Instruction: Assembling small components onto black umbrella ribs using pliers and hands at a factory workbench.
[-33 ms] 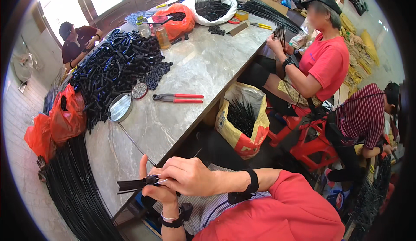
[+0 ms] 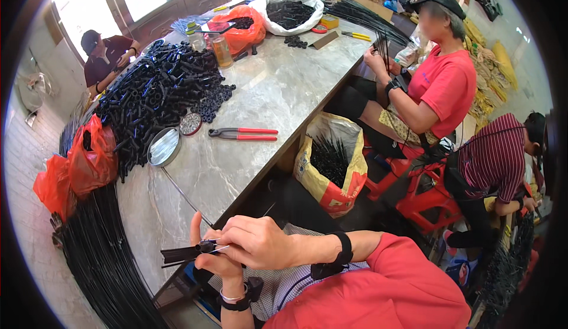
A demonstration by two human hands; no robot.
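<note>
In front of my body both hands meet over a short black tubular piece [image 2: 180,253], with a thin black rod beside it at its left end. My left hand [image 2: 222,265] is closed round it from below, its index finger sticking up. Over the piece's right end, my right hand [image 2: 254,241] pinches a thin, light-coloured strand [image 2: 222,248], whose kind is too small to tell. On the table beyond lie red-handled pincers [image 2: 244,134], a round dish of silvery pins [image 2: 164,147] and a smaller dish of tiny metal bits [image 2: 190,123].
A big heap of black tubular parts [image 2: 151,95] covers the table's [image 2: 278,86] left side. Long black rods [image 2: 97,252] lie at the left edge, near red bags [image 2: 92,154]. To the right stands a yellow sack [image 2: 307,169]. A co-worker [image 2: 441,86] sits there holding black rods.
</note>
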